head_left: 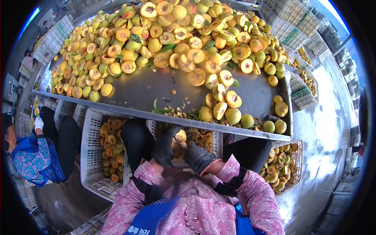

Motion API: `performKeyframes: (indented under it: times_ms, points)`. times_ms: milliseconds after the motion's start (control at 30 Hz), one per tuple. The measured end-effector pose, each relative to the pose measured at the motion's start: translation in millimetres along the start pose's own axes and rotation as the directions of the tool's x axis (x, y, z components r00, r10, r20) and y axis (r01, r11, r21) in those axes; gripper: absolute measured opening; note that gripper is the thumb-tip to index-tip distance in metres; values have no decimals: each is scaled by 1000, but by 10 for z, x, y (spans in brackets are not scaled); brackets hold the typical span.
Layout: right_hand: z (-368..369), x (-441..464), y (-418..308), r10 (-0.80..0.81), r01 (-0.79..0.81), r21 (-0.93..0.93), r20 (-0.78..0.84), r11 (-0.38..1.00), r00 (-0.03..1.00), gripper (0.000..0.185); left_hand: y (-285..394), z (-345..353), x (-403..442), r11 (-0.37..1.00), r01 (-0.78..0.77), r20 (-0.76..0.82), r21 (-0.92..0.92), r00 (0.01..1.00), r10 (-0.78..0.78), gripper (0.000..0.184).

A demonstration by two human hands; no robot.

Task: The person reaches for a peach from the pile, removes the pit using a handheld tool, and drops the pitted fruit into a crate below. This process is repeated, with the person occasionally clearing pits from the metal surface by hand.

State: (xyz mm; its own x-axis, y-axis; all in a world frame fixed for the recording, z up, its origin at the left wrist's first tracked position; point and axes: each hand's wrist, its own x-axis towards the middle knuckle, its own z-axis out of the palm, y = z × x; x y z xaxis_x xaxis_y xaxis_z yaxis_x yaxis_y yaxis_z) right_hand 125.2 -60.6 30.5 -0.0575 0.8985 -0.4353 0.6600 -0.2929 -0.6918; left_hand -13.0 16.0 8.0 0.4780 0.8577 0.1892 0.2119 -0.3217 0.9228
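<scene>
Both my hands are in dark work gloves, close together between my knees, just below the table's near edge. My left hand (165, 145) is closed around a yellow peach half (181, 136), which shows at its fingertips. Beside it, my right hand (199, 157) is closed, its fingers turned toward the peach half. Whatever the right hand grips is too small and blurred to name. Under the hands stands a crate (216, 145) with peach pieces and scraps in it.
A metal table (137, 94) bears a large heap of whole and halved peaches (129, 51). A white crate (89, 152) of halves stands left of my legs, another crate (299, 164) right. A co-worker (33, 156) sits at far left. Stacked crates (290, 19) stand behind.
</scene>
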Motion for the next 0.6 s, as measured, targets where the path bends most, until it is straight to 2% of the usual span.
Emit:
performKeyframes:
  times_ms: [67,133,267,333,367,433,467,533,600]
  points:
    - [327,161,343,-275,267,-82,-103,960,956,21,-131,1,-43,999,-12,-2,37,1000,12,33]
    - [328,193,342,-417,408,-131,-55,904,907,20,-196,9,-40,997,-50,-20,51,998,51,38]
    - [131,217,250,-464,492,-125,199,862,863,20,-209,-4,-33,988,-122,-36,97,991,126,38]
    - [210,264,323,-416,440,-93,199,893,887,20,-371,12,-37,999,-18,59,46,998,15,37]
    - [330,304,406,-348,362,-59,171,930,922,20,-401,23,-23,999,35,110,22,993,-37,36]
    - [442,306,528,-319,334,-96,146,937,936,19,-362,70,-1,995,63,112,-73,992,-55,35]
    - [455,297,548,-365,387,-167,147,907,919,19,-328,76,12,990,76,114,-118,992,-63,35]
    - [421,311,550,-452,478,-216,161,851,877,18,-325,38,14,1000,-3,99,-11,995,4,35]
    - [343,327,511,-532,555,-161,168,816,830,19,-348,27,-6,998,-48,66,42,997,46,35]
